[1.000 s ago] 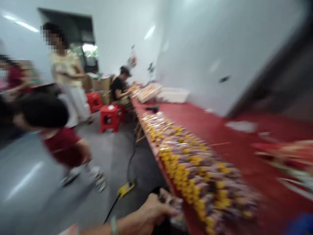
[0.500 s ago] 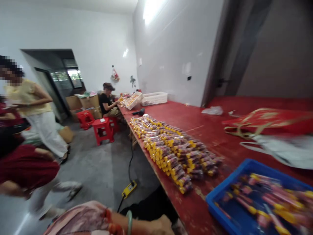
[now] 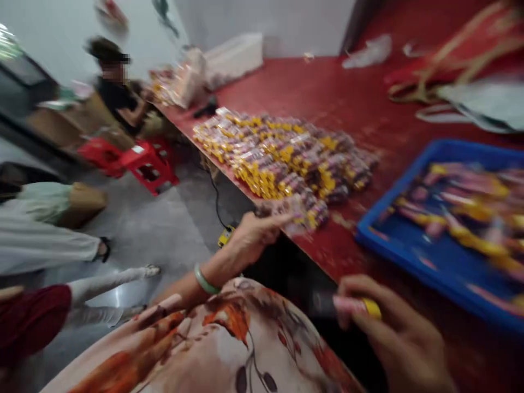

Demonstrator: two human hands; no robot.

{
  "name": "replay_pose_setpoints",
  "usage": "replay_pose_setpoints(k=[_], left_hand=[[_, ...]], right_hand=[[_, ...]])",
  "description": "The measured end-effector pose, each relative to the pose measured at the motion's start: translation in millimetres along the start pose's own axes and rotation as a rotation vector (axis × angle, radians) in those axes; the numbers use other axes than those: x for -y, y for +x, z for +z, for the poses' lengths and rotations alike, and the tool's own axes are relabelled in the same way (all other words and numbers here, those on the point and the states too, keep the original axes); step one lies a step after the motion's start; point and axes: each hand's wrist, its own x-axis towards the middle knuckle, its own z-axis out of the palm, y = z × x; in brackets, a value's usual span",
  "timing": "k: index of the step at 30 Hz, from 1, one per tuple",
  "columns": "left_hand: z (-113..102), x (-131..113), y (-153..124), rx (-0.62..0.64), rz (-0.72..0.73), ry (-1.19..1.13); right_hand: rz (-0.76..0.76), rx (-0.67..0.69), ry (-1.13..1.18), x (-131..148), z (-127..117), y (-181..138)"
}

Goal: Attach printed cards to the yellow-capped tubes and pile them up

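right hand (image 3: 393, 327), lower right of the frame: fingers closed around one tube (image 3: 356, 307), pinched between thumb and fingers. the tube is pink with a yellow cap; the capped end points right, the other end left. it is held clear of the table (image 3: 295, 87), over the dark gap beside the front edge. the hand is blurred.

left hand (image 3: 256, 237), centre of the frame: fingers partly curled, index finger reaching right along the table edge, at clear wrapping by the near end of the pile (image 3: 278, 158). whether it grips the wrapping or only touches it cannot be told. a pale green bangle (image 3: 206, 279) is on that wrist.

the pile, mid-frame, consists of wrapped pieces with yellow ends, stacked several deep along the table edge.

blue tray (image 3: 417, 245), right of the frame: stands on the red table and holds loose pink and yellow tubes (image 3: 470, 207), lying at mixed angles.

upper right: a red bag (image 3: 491, 43) with tan straps, a white bag (image 3: 487, 103) just below it. upper left: a co-worker (image 3: 114, 103) in a black top, seated at the table's far end; near that seat, a red stool (image 3: 143, 158).
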Motion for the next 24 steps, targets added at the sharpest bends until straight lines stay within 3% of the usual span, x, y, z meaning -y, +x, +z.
replay_pose_setpoints(k=[2, 5, 12, 18, 24], left_hand=[[-6, -8, 9, 0.016, 0.0, -0.074], [-16, -11, 21, 0.042, -0.08, -0.229], [-22, 4, 30, 0.064, -0.292, -0.379], [-4, 13, 34, 0.13, -0.428, -0.447], [17, 26, 34, 0.135, -0.366, -0.299]], right_hand=[[-0.089, -0.14, 0.147, 11, 12, 15], [-0.231, -0.316, 0.148, 20, 31, 43], [-0.397, -0.45, -0.013, 19, 60, 72], [-0.589, -0.555, -0.196, 7, 55, 80], [-0.706, -0.637, -0.41, 1, 36, 73]])
